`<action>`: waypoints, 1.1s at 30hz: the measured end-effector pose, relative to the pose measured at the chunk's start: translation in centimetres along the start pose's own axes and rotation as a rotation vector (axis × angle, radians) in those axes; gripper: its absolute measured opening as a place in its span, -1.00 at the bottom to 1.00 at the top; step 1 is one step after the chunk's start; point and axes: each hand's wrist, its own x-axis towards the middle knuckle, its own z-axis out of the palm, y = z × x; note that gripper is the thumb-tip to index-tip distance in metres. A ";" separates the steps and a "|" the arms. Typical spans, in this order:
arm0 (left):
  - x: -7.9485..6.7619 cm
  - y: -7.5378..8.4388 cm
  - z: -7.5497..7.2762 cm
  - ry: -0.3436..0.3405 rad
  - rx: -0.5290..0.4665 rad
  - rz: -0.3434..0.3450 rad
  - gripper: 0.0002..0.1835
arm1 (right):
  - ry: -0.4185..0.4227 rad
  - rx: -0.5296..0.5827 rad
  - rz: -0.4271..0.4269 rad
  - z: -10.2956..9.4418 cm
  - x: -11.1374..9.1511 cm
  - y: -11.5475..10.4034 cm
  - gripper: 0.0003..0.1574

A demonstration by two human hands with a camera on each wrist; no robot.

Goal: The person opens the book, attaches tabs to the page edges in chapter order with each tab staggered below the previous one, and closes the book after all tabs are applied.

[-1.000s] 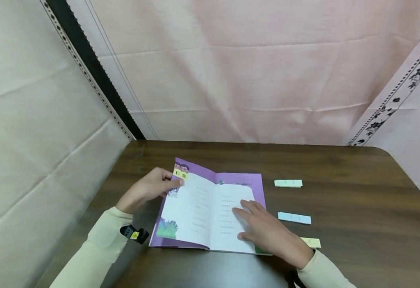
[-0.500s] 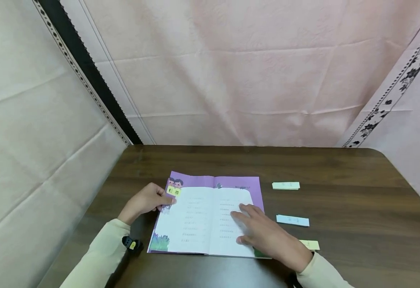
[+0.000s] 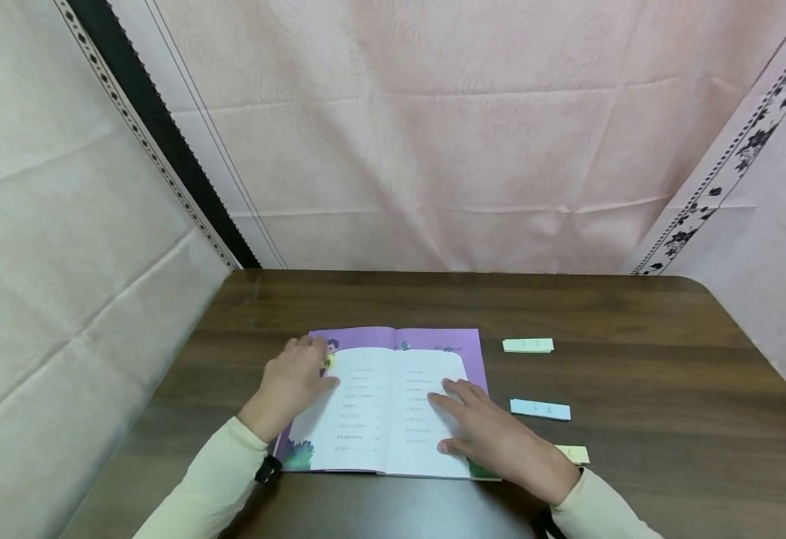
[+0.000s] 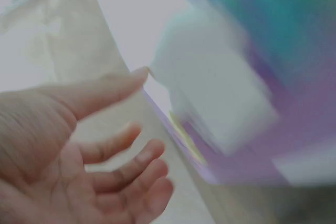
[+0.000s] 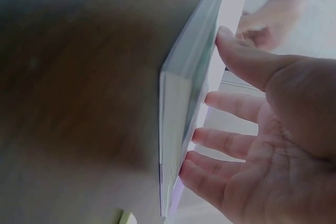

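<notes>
An open picture book (image 3: 389,412) with purple-edged white pages and printed lines lies on the brown table. My left hand (image 3: 293,385) is over the left page's outer edge, partly covering a small cartoon figure and a yellow label. Its fingers look loosely extended in the left wrist view, the thumb (image 4: 115,90) touching or very near the blurred page. On the right page, spread fingertips of my right hand (image 3: 487,430) rest near the outer edge. The right wrist view shows these fingers (image 5: 223,142) against the page, above the book's thick page block (image 5: 176,114).
Right of the book lie a pale green paper strip (image 3: 528,345), a blue strip (image 3: 540,409) and a yellow strip (image 3: 575,454), the last partly behind my right wrist. Light cloth (image 3: 393,150) hangs behind the wooden table (image 3: 669,374), and more cloth (image 3: 90,262) hangs at left.
The lifted left page has come down flat. My left hand pinched its outer edge earlier; now it has moved inward over the edge with loosened fingers. My right hand stays on the right page.
</notes>
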 end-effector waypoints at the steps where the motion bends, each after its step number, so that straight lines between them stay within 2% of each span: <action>1: -0.2 0.8 -0.1 -0.003 -0.015 0.036 -0.46 | 0.000 -0.002 -0.008 0.0 0.0 0.0 -0.12; 4: -0.6 3.2 0.1 -0.049 -0.092 0.145 -0.51 | -0.003 -0.011 -0.017 0.0 0.1 0.0 -0.12; 7: -1.1 5.2 0.5 -0.114 -0.120 0.231 -0.40 | -0.008 -0.028 -0.022 0.0 0.1 0.1 -0.12; 10: -1.3 6.7 1.2 -0.165 -0.083 0.296 -0.31 | -0.013 -0.048 -0.033 -0.1 0.0 0.2 -0.12; 13: -1.4 7.9 1.9 -0.181 -0.015 0.338 -0.22 | -0.014 -0.069 -0.053 -0.1 0.0 0.4 -0.12; 19: -1.4 9.1 2.4 -0.181 0.068 0.331 -0.10 | -0.026 -0.072 -0.088 -0.1 -0.2 0.6 -0.11; 27: -1.4 9.5 2.4 -0.208 0.065 0.289 -0.06 | -0.042 -0.062 -0.084 -0.2 -0.2 0.7 -0.09; 33: -1.4 9.5 2.3 -0.212 0.044 0.286 -0.05 | -0.027 -0.070 -0.095 -0.3 -0.3 0.7 -0.11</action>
